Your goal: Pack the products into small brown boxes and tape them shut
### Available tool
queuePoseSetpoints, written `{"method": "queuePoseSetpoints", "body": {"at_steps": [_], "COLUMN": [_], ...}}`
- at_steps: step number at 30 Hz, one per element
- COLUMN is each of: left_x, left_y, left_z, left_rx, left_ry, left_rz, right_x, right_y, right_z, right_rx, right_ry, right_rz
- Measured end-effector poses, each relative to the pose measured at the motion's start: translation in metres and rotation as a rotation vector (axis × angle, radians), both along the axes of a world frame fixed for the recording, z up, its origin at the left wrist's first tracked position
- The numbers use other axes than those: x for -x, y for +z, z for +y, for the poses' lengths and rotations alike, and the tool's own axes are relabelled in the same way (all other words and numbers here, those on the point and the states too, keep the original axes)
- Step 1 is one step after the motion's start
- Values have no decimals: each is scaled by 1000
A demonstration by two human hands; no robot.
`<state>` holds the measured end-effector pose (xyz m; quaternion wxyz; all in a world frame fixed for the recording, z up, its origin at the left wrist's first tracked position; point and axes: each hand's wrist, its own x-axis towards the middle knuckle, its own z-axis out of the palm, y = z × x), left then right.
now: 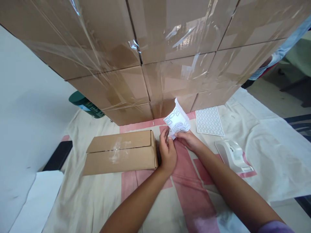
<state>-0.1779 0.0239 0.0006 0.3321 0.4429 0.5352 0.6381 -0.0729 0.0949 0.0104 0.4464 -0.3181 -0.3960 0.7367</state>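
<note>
A curled white sticker sheet (178, 119) with small outlined labels is held up between both hands. My left hand (168, 152) has its fingers closed on the sheet's lower edge, beside the right end of a closed brown cardboard box (119, 153). On the sheet's lower right, my right hand (189, 139) pinches it between thumb and fingers. A second sticker sheet (209, 121) lies flat on the cloth, right of the hands. Nearer me on the right sits a white tape dispenser (232, 155).
Plastic-wrapped stacked cartons (175, 64) rise right behind the hands. A dark green container (86, 104) stands at the left, with a black object (58, 156) and white paper (37, 200) nearer the wall. Part of another person (279, 55) shows behind the cartons at the right.
</note>
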Motion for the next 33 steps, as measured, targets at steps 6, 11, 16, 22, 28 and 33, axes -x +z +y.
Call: {"method": "queuePoseSetpoints", "body": {"at_steps": [6, 11, 16, 22, 28, 33], "left_x": [0, -3, -2, 0, -1, -3], "left_y": [2, 4, 1, -4, -3, -1], "left_z": [5, 4, 5, 7, 6, 7], "left_rx": [53, 15, 29, 71, 75, 111], "left_ry": [144, 16, 53, 98, 133, 107], "left_rz": [-108, -253, -225, -236, -269, -331], "right_x": [2, 2, 3, 3, -5, -27], "right_y": [5, 9, 11, 10, 19, 31], "right_z": [1, 0, 0, 2, 3, 13], "right_rx": [26, 23, 30, 48, 164, 267], "right_ry": [-55, -74, -58, -80, -116, -146], "right_rz": [61, 33, 74, 119, -79, -358]}}
